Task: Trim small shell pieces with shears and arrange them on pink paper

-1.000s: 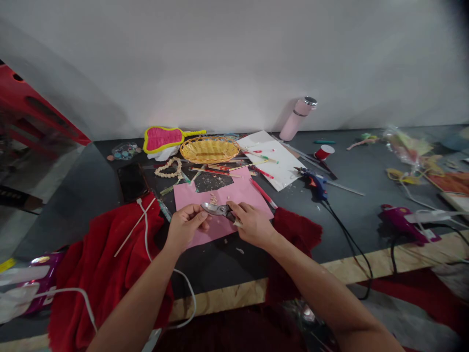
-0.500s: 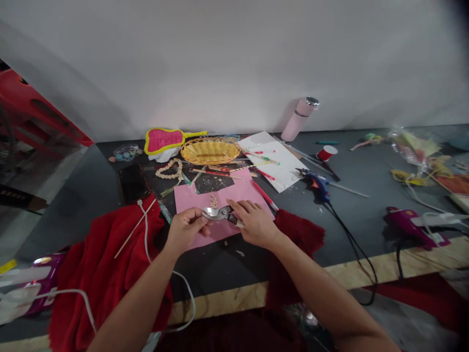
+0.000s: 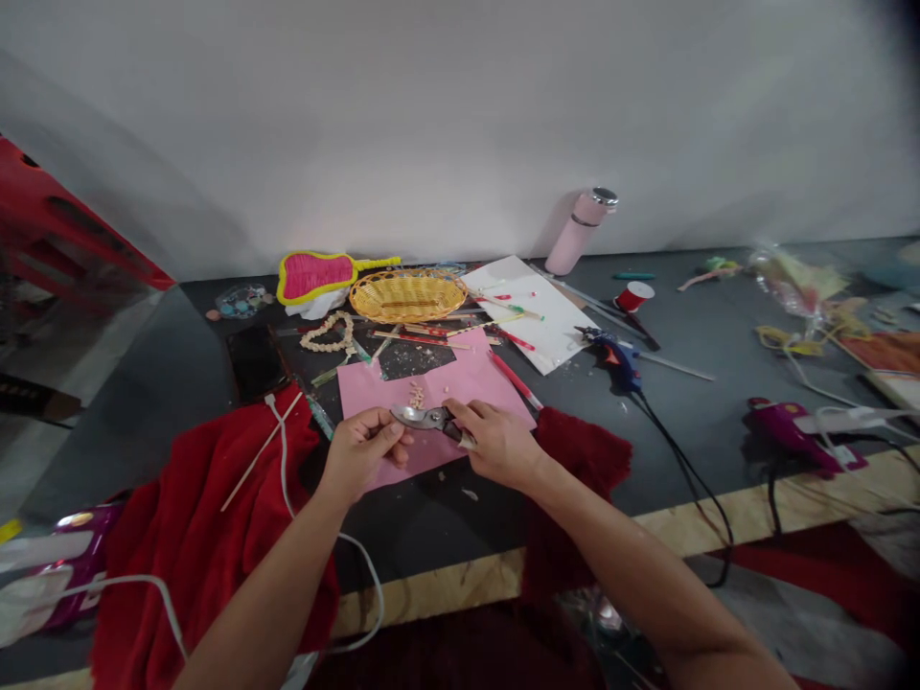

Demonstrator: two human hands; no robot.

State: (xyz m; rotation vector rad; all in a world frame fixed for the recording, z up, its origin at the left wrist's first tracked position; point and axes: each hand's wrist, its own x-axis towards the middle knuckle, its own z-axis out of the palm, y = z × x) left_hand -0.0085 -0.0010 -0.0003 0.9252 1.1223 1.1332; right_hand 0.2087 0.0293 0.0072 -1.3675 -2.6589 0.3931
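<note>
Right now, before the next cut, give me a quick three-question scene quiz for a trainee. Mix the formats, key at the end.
1. Multiple choice: what does the right hand grip?
a) the phone
b) the metal shears
c) the pink bottle

2. True or false: the blue glue gun lies to the right of the wicker basket.

3. Fill in the colour: the small pale pieces in front of the hands lie on ____ paper.

Key: 1 b; 2 true; 3 pink.

Pink paper [image 3: 417, 446] beneath small beige pieces [image 3: 416, 395]; a golden-yellow woven basket [image 3: 408, 295] — lattice-patterned; a magenta paddle shape [image 3: 316, 277] edged in bright yellow; deep red cloth [image 3: 208, 479] — plain.
</note>
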